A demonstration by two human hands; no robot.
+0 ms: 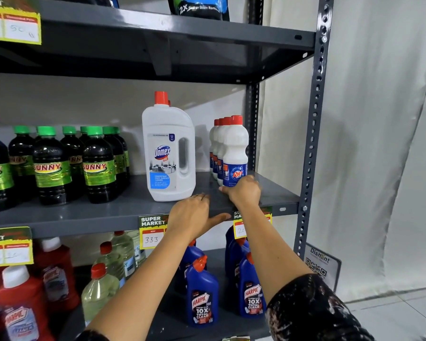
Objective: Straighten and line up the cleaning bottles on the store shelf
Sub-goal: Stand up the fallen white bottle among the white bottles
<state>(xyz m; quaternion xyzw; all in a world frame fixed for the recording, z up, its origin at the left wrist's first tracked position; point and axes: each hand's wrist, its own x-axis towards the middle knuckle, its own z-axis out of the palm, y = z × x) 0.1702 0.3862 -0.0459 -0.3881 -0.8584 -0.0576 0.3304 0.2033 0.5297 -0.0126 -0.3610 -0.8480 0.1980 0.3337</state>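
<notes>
A large white Domex bottle [169, 150] with a red cap stands upright mid-shelf. To its right, a front-to-back row of white Rin bottles [234, 148] with red caps stands near the shelf's right end. My right hand [244, 190] touches the base of the front Rin bottle, fingers curled; whether it grips the bottle is not clear. My left hand [194, 216] rests flat on the front edge of the grey shelf [84, 215], holding nothing. Dark Sunny bottles [97, 163] with green caps stand in rows at the left.
Below are blue Harpic bottles [202, 294], red Harpic bottles [20, 303] and clear pale bottles [101, 289]. Price tags [153, 231] hang on the shelf edge. A perforated grey upright [312, 134] bounds the right side, with a white curtain beyond.
</notes>
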